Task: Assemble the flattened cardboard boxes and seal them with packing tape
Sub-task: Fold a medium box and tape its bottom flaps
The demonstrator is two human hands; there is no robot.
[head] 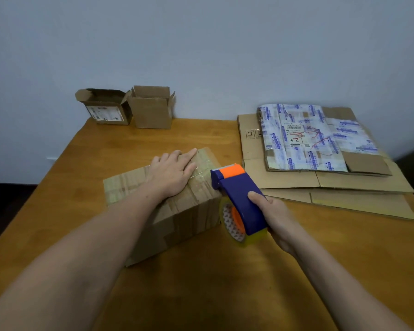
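Observation:
A closed cardboard box with tape across its top lies in the middle of the wooden table. My left hand presses flat on the box top, fingers straight. My right hand grips the handle of a blue and orange tape dispenser. The dispenser's orange head sits at the box's right top edge. Its clear tape roll hangs beside the box's right side.
Two small open cardboard boxes stand at the table's back left by the wall. A stack of flattened cardboard lies on the right, the top piece covered with white and blue printed tape.

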